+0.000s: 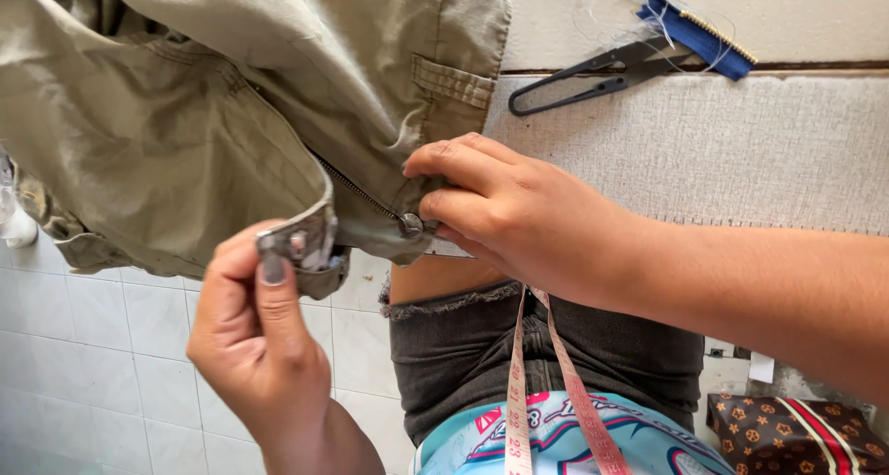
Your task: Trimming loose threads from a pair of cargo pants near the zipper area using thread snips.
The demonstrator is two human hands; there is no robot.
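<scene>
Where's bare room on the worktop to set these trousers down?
The grey textured mat is bare right of the right hand, below the thread snips. Crowded spots: the far edge with snips and blue zipper piece, and the left, under the khaki trousers.

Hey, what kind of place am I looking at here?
Probably a tailoring or clothes-repair workspace: thread snips and a blue zipper piece lie on the table, a measuring tape hangs down, and khaki trousers are being handled.

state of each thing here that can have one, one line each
khaki trousers: held up off the table, fly partly open
zipper: partly undone
left hand: pinching the waistband end by the metal clasp
right hand: gripping the fly beside the button
thread snips: lying on the table, blades shut
tape measure: hanging down the person's front
</scene>
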